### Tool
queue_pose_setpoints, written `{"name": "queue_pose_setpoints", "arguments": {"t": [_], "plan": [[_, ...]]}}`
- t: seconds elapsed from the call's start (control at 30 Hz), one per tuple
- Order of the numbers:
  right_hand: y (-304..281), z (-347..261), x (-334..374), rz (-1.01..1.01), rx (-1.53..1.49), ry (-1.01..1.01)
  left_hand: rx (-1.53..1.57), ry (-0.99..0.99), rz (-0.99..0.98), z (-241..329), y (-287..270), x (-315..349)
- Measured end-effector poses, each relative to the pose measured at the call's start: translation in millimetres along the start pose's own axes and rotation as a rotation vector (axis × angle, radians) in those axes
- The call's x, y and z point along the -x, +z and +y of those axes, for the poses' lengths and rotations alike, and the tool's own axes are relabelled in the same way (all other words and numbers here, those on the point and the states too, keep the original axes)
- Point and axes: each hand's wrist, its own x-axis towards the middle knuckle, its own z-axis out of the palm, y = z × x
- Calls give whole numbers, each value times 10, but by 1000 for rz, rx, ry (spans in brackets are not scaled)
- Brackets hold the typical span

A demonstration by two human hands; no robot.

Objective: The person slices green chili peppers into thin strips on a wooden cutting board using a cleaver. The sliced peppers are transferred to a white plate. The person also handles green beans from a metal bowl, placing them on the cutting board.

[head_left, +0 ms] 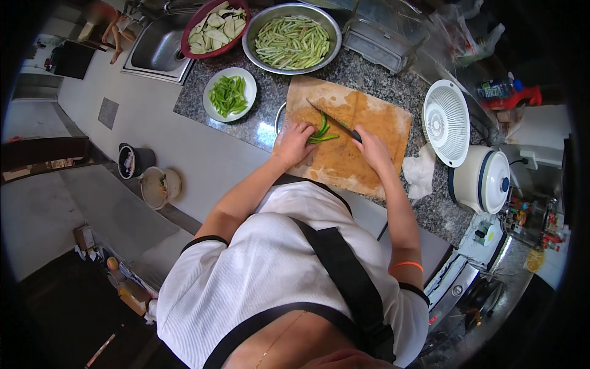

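A worn wooden cutting board [375, 123] lies on the speckled stone counter. At its left side my left hand [295, 144] is closed on a few long green peppers [323, 130], pressing them against the board. My right hand [372, 149] grips the black handle of a kitchen knife [335, 117]. The blade slants up and left across the board, its tip beyond the peppers. Up and left of the board, a white plate [209, 109] carries cut green pepper pieces [230, 96].
Behind the board stand a steel bowl [248, 54] of cut green stalks and a red basin [186, 46] of pale slices, near a sink [161, 46]. At right are a white colander [445, 123], a cloth [419, 172] and a white cooker [491, 181]. Buckets [161, 187] sit at left.
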Motion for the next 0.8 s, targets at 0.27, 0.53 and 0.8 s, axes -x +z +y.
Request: {"name": "queue_pose_setpoints", "arguments": {"t": [0.27, 0.53, 0.8], "plan": [[-104, 41, 409, -74, 2, 130, 14, 70, 32, 3, 122, -117], [174, -318, 582, -48, -108, 246, 25, 84, 30, -59, 157, -28], [437, -546, 617, 29, -106, 394, 65, 122, 116, -49, 109, 27]]}}
